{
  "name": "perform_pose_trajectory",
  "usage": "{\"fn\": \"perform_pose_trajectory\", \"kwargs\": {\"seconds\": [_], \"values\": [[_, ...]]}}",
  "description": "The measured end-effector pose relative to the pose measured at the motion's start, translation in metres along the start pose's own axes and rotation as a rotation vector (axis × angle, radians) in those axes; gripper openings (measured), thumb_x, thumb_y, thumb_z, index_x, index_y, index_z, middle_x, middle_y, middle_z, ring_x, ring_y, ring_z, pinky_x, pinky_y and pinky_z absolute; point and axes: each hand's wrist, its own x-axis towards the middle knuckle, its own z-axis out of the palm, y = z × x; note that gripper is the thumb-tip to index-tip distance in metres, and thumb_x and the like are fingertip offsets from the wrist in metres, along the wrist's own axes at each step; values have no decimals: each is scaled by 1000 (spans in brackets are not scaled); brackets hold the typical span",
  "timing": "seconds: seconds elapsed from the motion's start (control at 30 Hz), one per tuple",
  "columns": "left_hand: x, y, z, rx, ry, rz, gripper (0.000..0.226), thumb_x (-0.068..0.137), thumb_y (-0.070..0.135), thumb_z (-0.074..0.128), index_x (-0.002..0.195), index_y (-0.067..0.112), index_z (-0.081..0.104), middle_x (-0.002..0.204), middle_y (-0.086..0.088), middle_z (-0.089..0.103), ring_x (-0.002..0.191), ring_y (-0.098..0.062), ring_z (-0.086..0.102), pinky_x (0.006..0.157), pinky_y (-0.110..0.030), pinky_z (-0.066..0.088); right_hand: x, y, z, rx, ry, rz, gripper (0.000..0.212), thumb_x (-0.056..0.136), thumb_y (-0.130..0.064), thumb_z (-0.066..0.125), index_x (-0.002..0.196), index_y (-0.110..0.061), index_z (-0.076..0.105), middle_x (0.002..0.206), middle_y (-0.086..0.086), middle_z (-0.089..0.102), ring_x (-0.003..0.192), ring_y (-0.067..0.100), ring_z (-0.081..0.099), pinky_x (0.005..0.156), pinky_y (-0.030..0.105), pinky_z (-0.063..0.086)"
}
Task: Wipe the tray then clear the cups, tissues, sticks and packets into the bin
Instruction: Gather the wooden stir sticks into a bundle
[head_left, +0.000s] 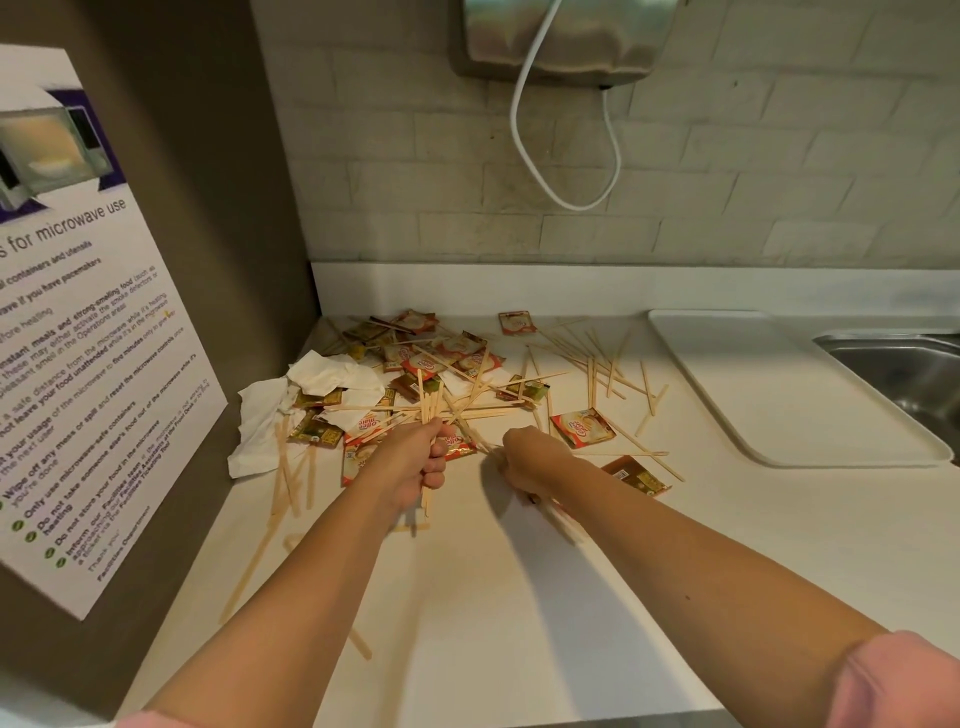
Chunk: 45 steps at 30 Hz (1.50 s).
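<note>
The white bench (467, 613) has a big mess on its far left part. Red and brown packets (457, 358) lie in a heap, with crumpled white tissues (311, 384) just to the left of them. Thin wooden sticks (597, 364) are spread all over, some on top of the packets and some off to the right.

The left hand (421, 460) is curled tight round a bundle of sticks (428, 402) that points up and away, right over the heap. The right hand (524, 457) is just beside it, low on the bench. Its fingers are curled too, round some blurred sticks (558, 519) that poke out under the wrist. Both arms end in pink sleeves (904, 680).

The white tray (753, 452) lies flat on the right side of the bench, well apart from the heap, and next to it is a metal sink (909, 374). A poster (78, 338) about microwave use hangs on the left wall. High on the far tiled wall is a shiny metal box (561, 36) with a white cable (530, 130) that loops down.
</note>
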Motion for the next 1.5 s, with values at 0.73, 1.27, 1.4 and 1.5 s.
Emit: {"fn": "perform_pose_trajectory", "kwargs": {"seconds": [0.73,1.27,1.4,1.5], "values": [[6,-7,8,7,-10,-5,27,101,16,35,80,9,49,54,0,31,28,-4,25,33,-11,17,6,-17,7,-13,-24,152,30,96,-13,41,122,-4,54,124,10,59,114,27,57,88,32,47],[4,-2,39,81,-90,46,26,101,20,38,81,8,50,65,-4,43,49,-11,30,33,-16,25,-6,25,-34,1084,-120,34,29,97,-14,36,68,-11,43,63,0,36,53,10,28,47,21,24],[1,-1,53,145,-145,75,30,101,28,37,84,11,55,67,-5,49,49,-12,37,42,-22,31,-9,18,-37,1095,-79,4,27,96,-14,40,71,-10,47,61,2,44,49,9,30,45,21,22],[0,1,56,106,-149,83,23,101,22,37,90,11,54,65,-5,48,42,-9,39,37,-18,30,-4,16,-35,1154,6,83,23,94,-13,49,72,-8,47,58,5,44,48,10,30,45,21,22]]}}
